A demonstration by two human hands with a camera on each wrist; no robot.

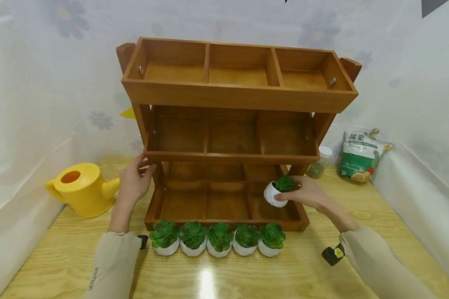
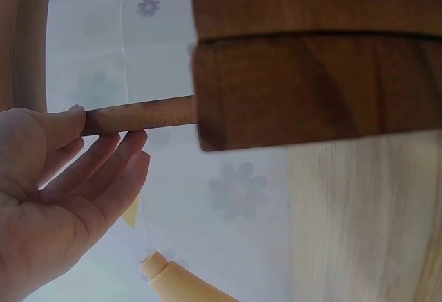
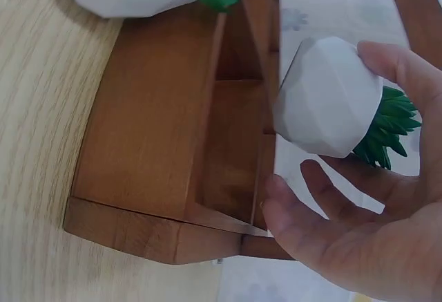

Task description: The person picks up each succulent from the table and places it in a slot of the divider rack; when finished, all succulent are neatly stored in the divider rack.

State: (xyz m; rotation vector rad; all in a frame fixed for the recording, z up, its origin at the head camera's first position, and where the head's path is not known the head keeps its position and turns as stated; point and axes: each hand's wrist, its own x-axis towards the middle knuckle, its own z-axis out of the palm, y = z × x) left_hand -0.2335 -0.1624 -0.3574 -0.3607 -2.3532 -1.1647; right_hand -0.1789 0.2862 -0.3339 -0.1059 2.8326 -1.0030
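Note:
My right hand (image 1: 309, 192) pinches a small potted succulent (image 1: 272, 194) by its white faceted pot. The pot tilts over the bottom tier's right compartment, and its green leaves point toward my palm in the right wrist view. At the left side, my left hand (image 1: 134, 179) holds the wooden shelf (image 1: 239, 96) by its frame. The left wrist view shows the thumb and fingertips pinching a narrow wooden slat (image 2: 141, 114). Several more potted succulents (image 1: 220, 238) stand in a row on the table along the shelf's front edge.
A yellow watering can (image 1: 87, 193) stands left of the shelf, close to the left hand. Behind the right hand are a lidded clear jar (image 1: 320, 162) and a green and white bag (image 1: 362, 155) with a clip. A flowered white sheet (image 1: 93, 62) hangs behind.

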